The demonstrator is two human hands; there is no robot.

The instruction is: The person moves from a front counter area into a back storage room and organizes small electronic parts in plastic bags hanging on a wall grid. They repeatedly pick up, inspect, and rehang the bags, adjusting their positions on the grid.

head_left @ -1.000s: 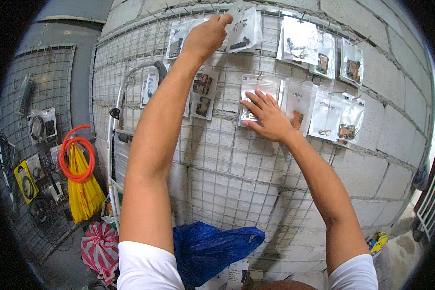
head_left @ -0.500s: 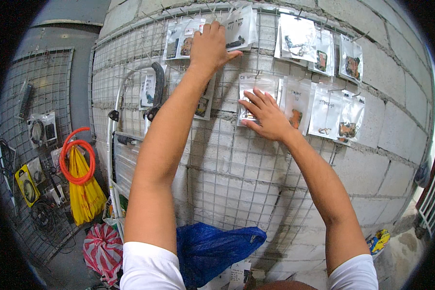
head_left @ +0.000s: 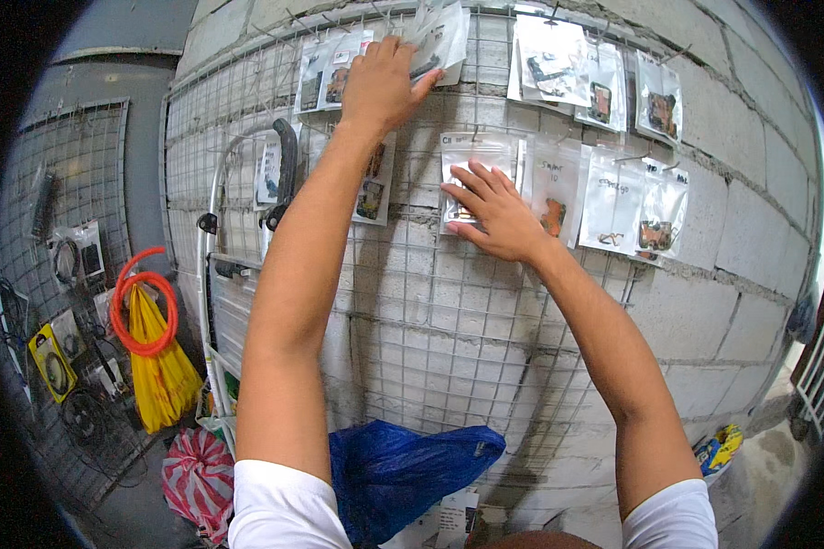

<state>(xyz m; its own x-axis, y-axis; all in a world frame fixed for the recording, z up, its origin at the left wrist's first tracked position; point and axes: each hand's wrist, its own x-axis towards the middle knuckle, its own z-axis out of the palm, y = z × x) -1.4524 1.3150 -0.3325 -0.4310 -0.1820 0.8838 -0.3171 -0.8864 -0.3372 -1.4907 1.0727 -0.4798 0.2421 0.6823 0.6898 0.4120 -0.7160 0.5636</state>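
Note:
My left hand (head_left: 382,84) reaches up to the top row of clear plastic zip bags, its thumb spread away from the fingers. Beside the thumb, a tilted zip bag (head_left: 444,41) with a dark part inside leans over. Left of the same hand is another zip bag (head_left: 313,73) with small parts in it; my fingertips partly hide where they touch the bags. Lower down, my right hand (head_left: 496,212) lies with spread fingers against a white-backed zip bag (head_left: 462,156) in the second row. Next to it hangs a zip bag (head_left: 556,174) with an orange part.
The bags hang from hooks on a wire grid (head_left: 430,339) against a block wall (head_left: 705,302). A folded metal-framed trolley or ladder (head_left: 205,293) stands at left, near a red hose coil (head_left: 168,316) and yellow bag (head_left: 156,384). Below is a blue plastic bag (head_left: 403,467).
The bag beside my left thumb has tilted and shifted. My right hand stays on the same bag. The whole view has moved slightly, so the wall sits a bit further left.

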